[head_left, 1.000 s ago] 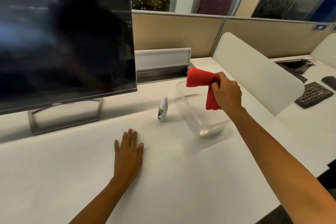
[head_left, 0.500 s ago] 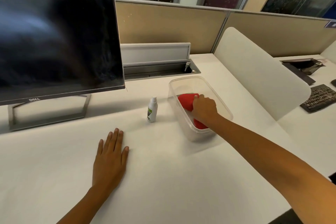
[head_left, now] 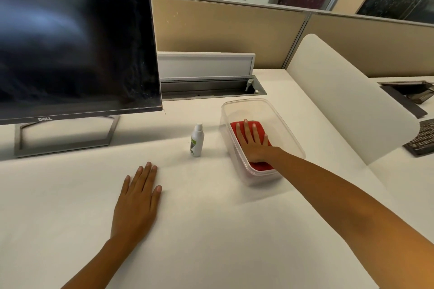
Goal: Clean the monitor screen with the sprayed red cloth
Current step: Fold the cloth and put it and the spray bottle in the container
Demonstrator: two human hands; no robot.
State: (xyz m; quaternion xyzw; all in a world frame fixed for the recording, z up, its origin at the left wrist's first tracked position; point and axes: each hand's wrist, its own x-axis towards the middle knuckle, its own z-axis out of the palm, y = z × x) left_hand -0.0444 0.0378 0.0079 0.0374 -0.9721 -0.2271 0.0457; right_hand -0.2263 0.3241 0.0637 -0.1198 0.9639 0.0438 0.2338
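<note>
The red cloth [head_left: 261, 166] lies flat in the bottom of a clear plastic container [head_left: 293, 138] right of centre on the white desk. My right hand [head_left: 252, 141] rests flat on top of the cloth inside the container, fingers spread, not gripping it. My left hand [head_left: 137, 202] lies palm down on the desk, fingers apart, holding nothing. The black monitor [head_left: 70, 37] stands at the left on a grey stand, its screen dark. A small white spray bottle [head_left: 196, 139] stands upright between the monitor and the container.
An open cable tray [head_left: 211, 87] with a raised lid runs behind the container. A white divider panel [head_left: 347, 98] curves along the right. A black keyboard [head_left: 422, 138] lies on the neighbouring desk. Beige partitions close off the back.
My right hand carried the red cloth down from above the container, laid it inside, then opened flat on top of it. My left hand has stayed on the desk.
</note>
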